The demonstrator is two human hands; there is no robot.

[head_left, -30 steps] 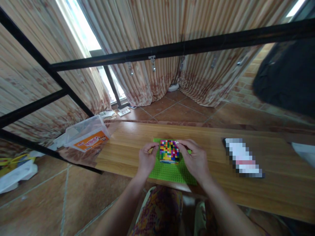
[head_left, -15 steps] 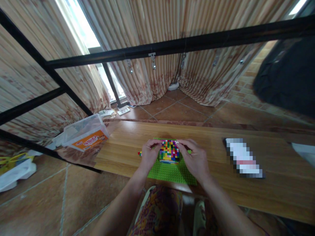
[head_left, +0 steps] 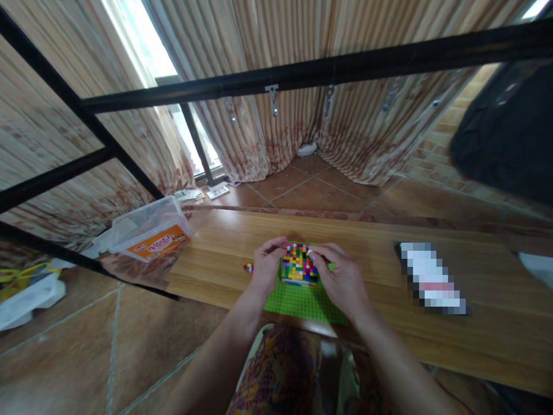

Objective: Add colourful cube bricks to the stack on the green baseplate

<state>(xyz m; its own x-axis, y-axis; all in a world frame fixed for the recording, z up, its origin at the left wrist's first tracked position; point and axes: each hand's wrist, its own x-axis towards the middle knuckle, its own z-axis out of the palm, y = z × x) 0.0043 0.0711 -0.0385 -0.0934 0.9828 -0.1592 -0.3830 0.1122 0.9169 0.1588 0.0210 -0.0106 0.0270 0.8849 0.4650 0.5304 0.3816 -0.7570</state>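
A block of small multicoloured toy bricks [head_left: 299, 265] stands on a green studded baseplate [head_left: 302, 302]. My left hand [head_left: 268, 265] is at the block's left side, its thumb and fingers bent around the back left corner. At the back right corner, my right hand [head_left: 341, 274] pinches a small white brick [head_left: 310, 253] close above the block's top. Whether the white brick touches the studs I cannot tell. A few loose coloured bricks [head_left: 248, 268] lie left of my left hand, and a light green piece [head_left: 331, 266] shows beside my right hand.
The wooden table [head_left: 375, 300] carries a phone [head_left: 434, 279] with a blurred-out screen on the right. A clear plastic box [head_left: 151, 227] with an orange label is at the left end. A black metal frame [head_left: 302, 75] crosses above, before striped curtains [head_left: 276, 34].
My left index finger has lifted slightly off the block's back edge. The right hand keeps its pinch near the same corner. The whole view has shifted a little.
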